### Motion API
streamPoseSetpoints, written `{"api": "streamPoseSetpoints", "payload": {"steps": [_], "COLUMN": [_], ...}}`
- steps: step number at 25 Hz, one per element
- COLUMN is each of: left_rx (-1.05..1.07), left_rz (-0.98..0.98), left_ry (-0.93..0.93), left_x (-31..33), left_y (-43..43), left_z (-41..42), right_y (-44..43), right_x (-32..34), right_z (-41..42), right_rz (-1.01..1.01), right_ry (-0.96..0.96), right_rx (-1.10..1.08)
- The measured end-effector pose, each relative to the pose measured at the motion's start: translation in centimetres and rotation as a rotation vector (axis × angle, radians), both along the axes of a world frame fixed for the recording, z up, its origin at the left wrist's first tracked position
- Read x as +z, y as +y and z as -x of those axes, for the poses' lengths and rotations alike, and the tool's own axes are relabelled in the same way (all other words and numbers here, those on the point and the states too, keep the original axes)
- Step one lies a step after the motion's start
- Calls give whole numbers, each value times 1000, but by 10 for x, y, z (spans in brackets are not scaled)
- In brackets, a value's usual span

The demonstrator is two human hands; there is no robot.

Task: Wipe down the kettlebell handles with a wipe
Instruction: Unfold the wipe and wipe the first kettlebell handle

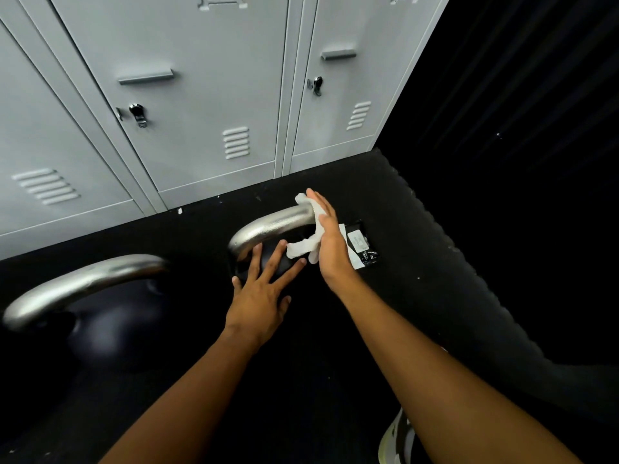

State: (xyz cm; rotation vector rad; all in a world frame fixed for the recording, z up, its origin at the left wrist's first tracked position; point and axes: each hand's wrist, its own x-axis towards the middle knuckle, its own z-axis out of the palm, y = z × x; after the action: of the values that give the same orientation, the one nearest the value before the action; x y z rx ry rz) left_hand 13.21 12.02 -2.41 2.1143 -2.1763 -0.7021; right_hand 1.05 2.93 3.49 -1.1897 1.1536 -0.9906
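Two kettlebells on the black floor (412, 296), in front of grey lockers (187, 95).
- Far kettlebell handle (268, 226): thick, silvery metal with a dull shine, arched, one leg curving down at the left. The bell (284, 267) beneath it is glossy black and mostly covered by your fingers.
- Near kettlebell handle (83, 283): same silver arch, lower left of the view, over a rounded black bell (114, 329). Neither hand touches it.
- Wipe (301, 249): white, crumpled and twisted into a loose strip. Its upper end wraps the right end of the far handle; its lower end hangs free toward the bell.

Writing: a black packet (363, 244) lies flat on the floor just beyond your right hand, with a white label panel and a white edge. There is print on it, but too small to read. No brand or weight marking shows on either kettlebell.

Hands:
- Your right hand (330, 242) stands on edge with straight fingers pointing away from you, and the flat palm presses the wipe against the right end of the far handle. No fingers curl round it.
- Your left hand (259, 296) lies palm down on the far bell with fingers spread wide, the tips reaching up to the left leg of the handle. It holds nothing.
- The two hands are near each other but apart; the hanging end of the wipe lies between them, close to your left fingertips.

A light-coloured shoe (397, 440) shows at the bottom edge under your right forearm.
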Motion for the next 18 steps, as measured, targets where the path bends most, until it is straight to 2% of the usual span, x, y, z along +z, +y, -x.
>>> {"api": "streamPoseSetpoints", "payload": {"steps": [2, 5, 7, 9, 11, 12, 14, 16, 18], "left_rx": [2, -1, 1, 1, 7, 8, 5, 3, 1], "left_rz": [18, 26, 25, 28, 36, 42, 44, 31, 13], "left_ry": [-2, -8, -4, 9, 21, 19, 13, 18, 13], "left_x": [0, 0, 1, 0, -1, -2, -2, -2, -2], "left_y": [1, 3, 2, 2, 3, 3, 4, 2, 1], "left_z": [1, 0, 0, 0, 0, 0, 0, 0, 0], "right_y": [-20, -43, -36, -13, 0, -3, -18, -36, -49], "right_x": [6, 19, 17, 9, 1, -5, -6, 7, 18], "right_z": [0, -6, -7, -3, 5, 10, 14, 13, 7], "right_rz": [-194, -417, -279, -44, 58, 30, -174, -355, -426], "right_ry": [18, 148, 219, 221, 135, 84, 4, 111, 227], "right_rx": [-59, -4, 38, 66, 73, 66, -2, -22, 19]}}
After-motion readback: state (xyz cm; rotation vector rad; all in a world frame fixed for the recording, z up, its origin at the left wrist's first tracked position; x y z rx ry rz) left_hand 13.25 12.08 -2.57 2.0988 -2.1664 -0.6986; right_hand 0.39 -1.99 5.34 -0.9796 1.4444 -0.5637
